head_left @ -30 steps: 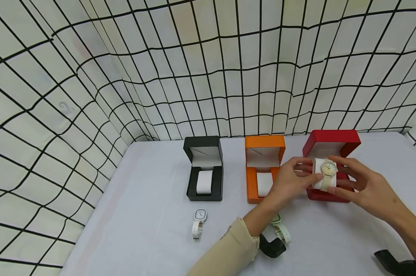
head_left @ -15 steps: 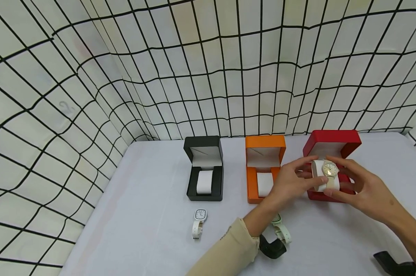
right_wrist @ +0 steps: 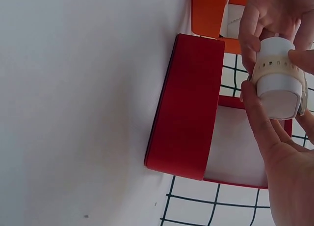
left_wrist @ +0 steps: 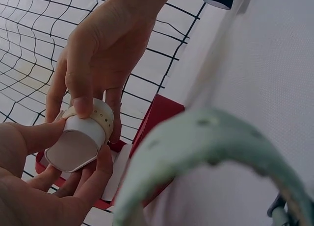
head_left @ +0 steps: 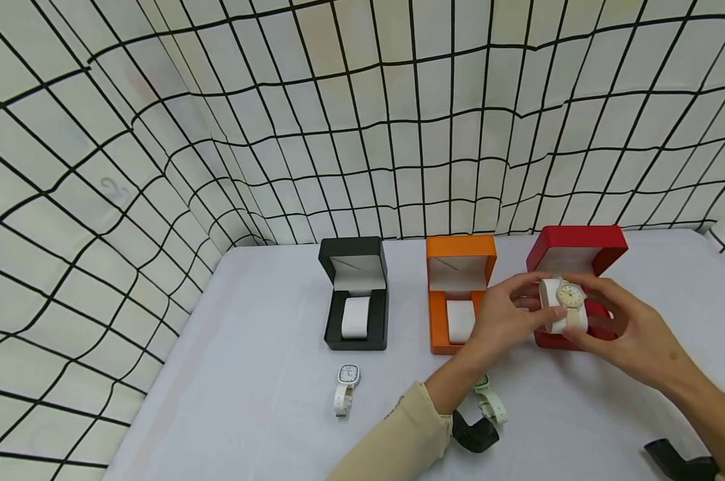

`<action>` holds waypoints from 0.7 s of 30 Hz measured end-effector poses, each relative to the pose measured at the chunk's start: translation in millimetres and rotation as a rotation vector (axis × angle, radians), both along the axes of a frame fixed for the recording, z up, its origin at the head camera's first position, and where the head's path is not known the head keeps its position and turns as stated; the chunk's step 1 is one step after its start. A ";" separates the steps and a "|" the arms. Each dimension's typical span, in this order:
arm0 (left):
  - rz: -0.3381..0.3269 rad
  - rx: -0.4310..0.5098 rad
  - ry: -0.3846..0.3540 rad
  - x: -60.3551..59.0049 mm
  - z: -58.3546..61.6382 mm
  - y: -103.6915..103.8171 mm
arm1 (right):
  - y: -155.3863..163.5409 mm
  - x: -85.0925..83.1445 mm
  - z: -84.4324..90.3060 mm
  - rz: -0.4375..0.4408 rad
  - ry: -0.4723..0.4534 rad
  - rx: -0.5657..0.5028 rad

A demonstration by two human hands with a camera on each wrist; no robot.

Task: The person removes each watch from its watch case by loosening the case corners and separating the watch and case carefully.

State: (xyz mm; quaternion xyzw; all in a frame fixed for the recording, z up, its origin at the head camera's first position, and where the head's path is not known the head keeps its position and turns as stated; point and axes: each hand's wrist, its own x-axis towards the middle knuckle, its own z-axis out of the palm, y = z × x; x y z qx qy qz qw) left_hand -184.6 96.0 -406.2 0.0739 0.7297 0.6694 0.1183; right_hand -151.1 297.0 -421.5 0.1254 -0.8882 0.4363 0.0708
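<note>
Both hands hold a white watch cushion (head_left: 548, 291) in front of the open red watch box (head_left: 578, 238). A cream-strapped wristwatch (head_left: 570, 295) with a round pale dial is wrapped around it. My left hand (head_left: 506, 317) grips the cushion's left side, its thumb near the strap. From the right, my right hand (head_left: 629, 331) holds it between thumb and fingers. In the right wrist view, the holed cream strap (right_wrist: 277, 65) circles the cushion's middle. The box's white lining (right_wrist: 235, 150) shows beside the hands there.
An orange watch box (head_left: 460, 247) and a black one (head_left: 353, 247) stand open to the left, each with a white cushion. A white watch (head_left: 348, 375) lies before the black box, and a pale green watch (head_left: 491, 405) lies partly behind the left forearm. Black netting (head_left: 422, 133) surrounds the table.
The cushion with its wristwatch has turned a little, so more of its white left end shows. Both hands still hold it at nearly the same place.
</note>
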 end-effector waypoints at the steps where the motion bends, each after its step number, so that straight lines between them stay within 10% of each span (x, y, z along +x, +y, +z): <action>1: 0.002 0.000 0.001 0.1 -0.2 0.2 | -0.2 0.2 -0.4 0.003 0.011 -0.002; 21: 0.008 -0.089 0.031 -0.1 -2.9 1.9 | -2.3 2.1 -5.6 0.020 0.089 0.006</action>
